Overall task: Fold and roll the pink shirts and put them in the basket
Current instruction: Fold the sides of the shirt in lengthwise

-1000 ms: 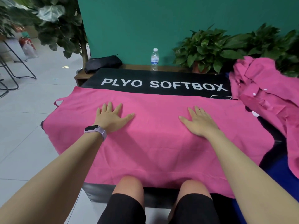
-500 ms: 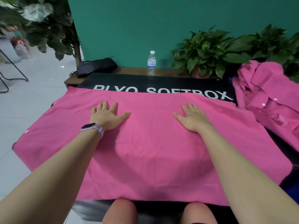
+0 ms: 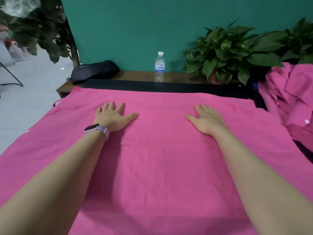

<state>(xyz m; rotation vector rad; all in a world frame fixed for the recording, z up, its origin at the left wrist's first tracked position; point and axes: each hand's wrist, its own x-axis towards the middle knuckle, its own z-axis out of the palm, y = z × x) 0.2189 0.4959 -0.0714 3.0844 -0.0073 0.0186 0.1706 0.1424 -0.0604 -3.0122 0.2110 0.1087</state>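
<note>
Hands (image 3: 113,117) flat, shirt (image 3: 160,158) apparently (slightly) farther forward.

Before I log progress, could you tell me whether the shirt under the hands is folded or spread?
Spread: the shirt lies flat, both hands pressing it.

pink shirt (image 3: 160,167): woven cloth, matt, mostly smooth with faint creases
heap of pink shirts (image 3: 291,102): same matt cloth, crumpled, with small glossy white buttons
black cover (image 3: 169,86): dark matt fabric
shelf (image 3: 138,75): brown wood, smooth, slight sheen
water bottle (image 3: 159,66): clear glossy plastic, white cap, paper or film label
black pouch (image 3: 94,72): soft matt cloth
watch (image 3: 97,130): glossy dark face, smooth pale strap
floor (image 3: 25,99): pale tiles, smooth, faintly shiny
wall (image 3: 152,28): flat matt green
</note>
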